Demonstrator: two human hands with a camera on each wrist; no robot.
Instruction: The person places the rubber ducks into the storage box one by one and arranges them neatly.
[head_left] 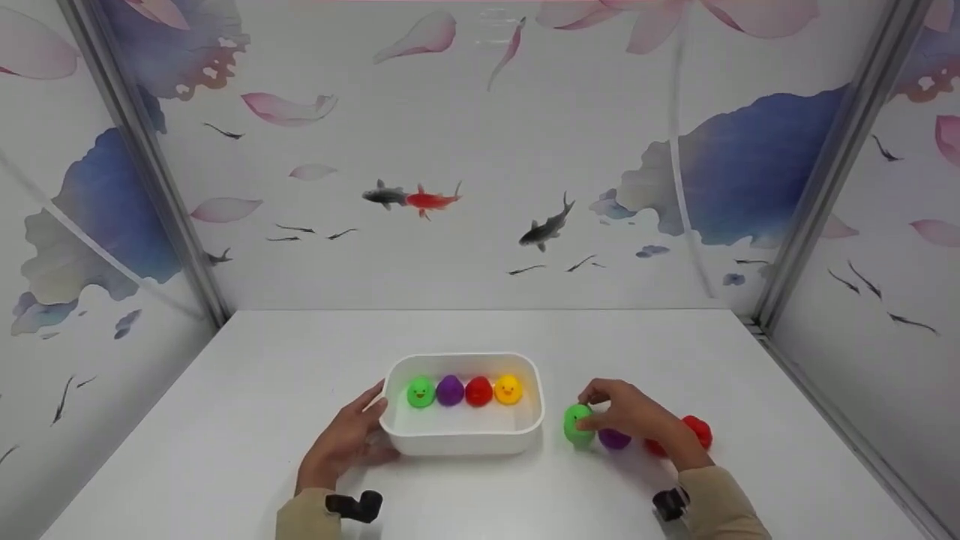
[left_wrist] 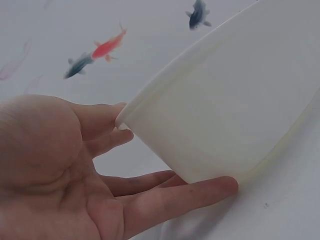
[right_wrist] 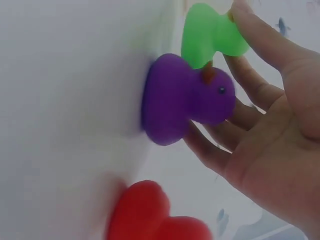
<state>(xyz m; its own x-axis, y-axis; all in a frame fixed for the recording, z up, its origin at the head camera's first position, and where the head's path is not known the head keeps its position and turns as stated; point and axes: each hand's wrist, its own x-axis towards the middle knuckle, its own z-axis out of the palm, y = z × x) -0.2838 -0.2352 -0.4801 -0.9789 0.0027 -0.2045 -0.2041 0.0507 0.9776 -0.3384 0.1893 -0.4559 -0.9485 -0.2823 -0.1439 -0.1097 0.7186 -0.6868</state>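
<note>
Pinching a smooth, bright-green toy duck (head_left: 574, 429) between thumb and fingers in the right grip (head_left: 631, 409), to the right of a white, rectangular, round-cornered tub (head_left: 459, 445); hard to tell whether lifted off the white counter (head_left: 225, 427). Just beside it, a purple toy duck (right_wrist: 167, 102); further right, a bright-red rounded toy (right_wrist: 142, 212). Holding the tub's left end in the left grip (head_left: 346, 436), fingertips at rim and lower wall. Lined up inside: another green duck (head_left: 421, 393), a purple one (head_left: 450, 391), a red one (head_left: 478, 392), a yellow one (head_left: 508, 391).

On the white table (head_left: 300, 367), a tub (head_left: 465, 444) stands roughly midway between the left and right edges; a purple duck (head_left: 615, 440) and red toys (head_left: 699, 433) lie nearer the right edge.
</note>
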